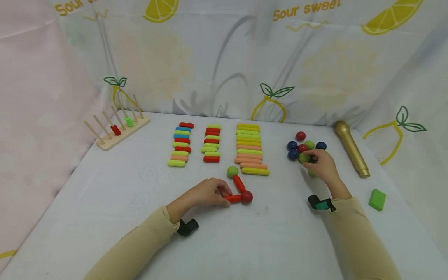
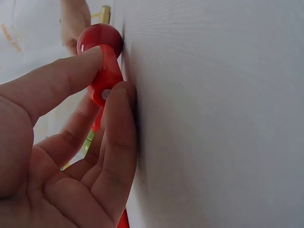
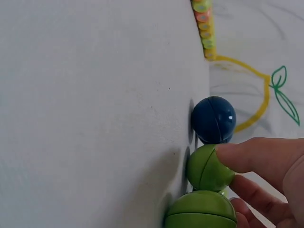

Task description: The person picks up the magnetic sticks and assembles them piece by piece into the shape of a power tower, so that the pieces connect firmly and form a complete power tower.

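Note:
My left hand (image 1: pixel 205 192) pinches the end of a red rod (image 1: pixel 233 198) between thumb and fingers, low over the white table. A red ball (image 1: pixel 246 196) sits at that rod's other end. From the ball a second red rod (image 1: pixel 239 183) leads up to a green ball (image 1: pixel 232 171), forming a bent chain. In the left wrist view a small hole shows in the near end of the held rod (image 2: pixel 107 78). Over at the right, my right hand (image 1: pixel 322 166) grips another green ball (image 3: pixel 205 167), its thumb on top. A dark blue ball (image 3: pixel 213 118) and a further green ball (image 3: pixel 201 214) flank it.
Coloured rods lie in three columns: left (image 1: pixel 181 144), middle (image 1: pixel 211 144) and right (image 1: pixel 249 146). More balls (image 1: pixel 300 135) cluster by the right hand. A wooden peg stand (image 1: pixel 124 134), a gold microphone (image 1: pixel 351 149) and a green block (image 1: pixel 377 200) stand farther out. Printed cloth hangs behind.

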A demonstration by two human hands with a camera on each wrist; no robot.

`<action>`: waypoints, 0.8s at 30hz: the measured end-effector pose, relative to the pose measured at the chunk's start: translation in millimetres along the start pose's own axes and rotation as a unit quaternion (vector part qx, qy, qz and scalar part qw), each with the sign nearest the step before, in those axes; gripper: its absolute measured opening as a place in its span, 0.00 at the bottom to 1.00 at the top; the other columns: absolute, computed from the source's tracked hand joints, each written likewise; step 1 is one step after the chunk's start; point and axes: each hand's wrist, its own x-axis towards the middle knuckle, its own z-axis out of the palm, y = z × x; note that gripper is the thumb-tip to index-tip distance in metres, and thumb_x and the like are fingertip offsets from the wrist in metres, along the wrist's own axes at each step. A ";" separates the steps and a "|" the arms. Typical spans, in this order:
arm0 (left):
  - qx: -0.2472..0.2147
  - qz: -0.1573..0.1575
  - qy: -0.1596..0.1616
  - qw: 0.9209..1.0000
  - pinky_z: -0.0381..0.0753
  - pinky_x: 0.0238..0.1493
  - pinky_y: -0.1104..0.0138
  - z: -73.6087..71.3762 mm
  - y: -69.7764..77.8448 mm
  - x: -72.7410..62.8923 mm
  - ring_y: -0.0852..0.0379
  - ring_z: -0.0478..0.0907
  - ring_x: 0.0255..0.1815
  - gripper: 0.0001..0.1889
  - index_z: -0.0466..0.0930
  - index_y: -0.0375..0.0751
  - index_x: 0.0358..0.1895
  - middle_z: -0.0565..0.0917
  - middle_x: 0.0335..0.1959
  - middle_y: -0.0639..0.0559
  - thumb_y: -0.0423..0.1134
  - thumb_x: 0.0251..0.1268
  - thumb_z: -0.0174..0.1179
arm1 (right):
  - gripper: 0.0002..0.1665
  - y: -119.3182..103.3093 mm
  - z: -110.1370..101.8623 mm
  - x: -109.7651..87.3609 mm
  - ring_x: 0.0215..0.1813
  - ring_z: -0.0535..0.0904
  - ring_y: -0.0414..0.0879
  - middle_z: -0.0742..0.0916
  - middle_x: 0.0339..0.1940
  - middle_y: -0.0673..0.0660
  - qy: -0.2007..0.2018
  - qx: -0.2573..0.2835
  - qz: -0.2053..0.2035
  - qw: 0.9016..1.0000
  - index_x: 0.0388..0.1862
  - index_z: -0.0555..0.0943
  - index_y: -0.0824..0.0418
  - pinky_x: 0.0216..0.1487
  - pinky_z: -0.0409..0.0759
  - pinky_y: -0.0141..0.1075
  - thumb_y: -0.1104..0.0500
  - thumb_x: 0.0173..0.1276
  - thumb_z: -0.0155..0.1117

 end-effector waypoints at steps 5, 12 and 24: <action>-0.002 -0.011 -0.001 1.000 0.74 0.33 0.67 -2.2 -3.1 -2.8 0.57 0.73 0.31 0.11 0.80 0.45 0.37 0.78 0.30 0.57 0.35 0.50 0.70 | 0.22 4.7 1.3 3.6 0.46 0.72 0.64 0.76 0.47 0.74 -0.013 -0.003 -0.014 1.000 0.51 0.75 0.75 0.47 0.70 0.53 0.68 0.57 0.65; -0.013 -0.023 0.001 1.000 0.76 0.34 0.68 -12.9 -8.8 -12.6 0.57 0.74 0.32 0.13 0.80 0.45 0.40 0.78 0.31 0.56 0.35 0.50 0.70 | 0.22 -0.4 -1.6 -2.5 0.45 0.74 0.59 0.81 0.43 0.69 -0.007 0.007 0.018 1.000 0.49 0.76 0.71 0.42 0.72 0.45 0.61 0.58 0.67; -0.042 -0.067 0.067 0.995 0.76 0.35 0.65 -59.0 -40.9 -48.3 0.54 0.74 0.36 0.19 0.77 0.42 0.49 0.78 0.38 0.51 0.39 0.53 0.68 | 0.20 -117.6 64.5 -41.8 0.38 0.78 0.47 0.82 0.41 0.54 -0.187 0.199 -0.190 0.943 0.46 0.78 0.65 0.42 0.79 0.42 0.62 0.55 0.71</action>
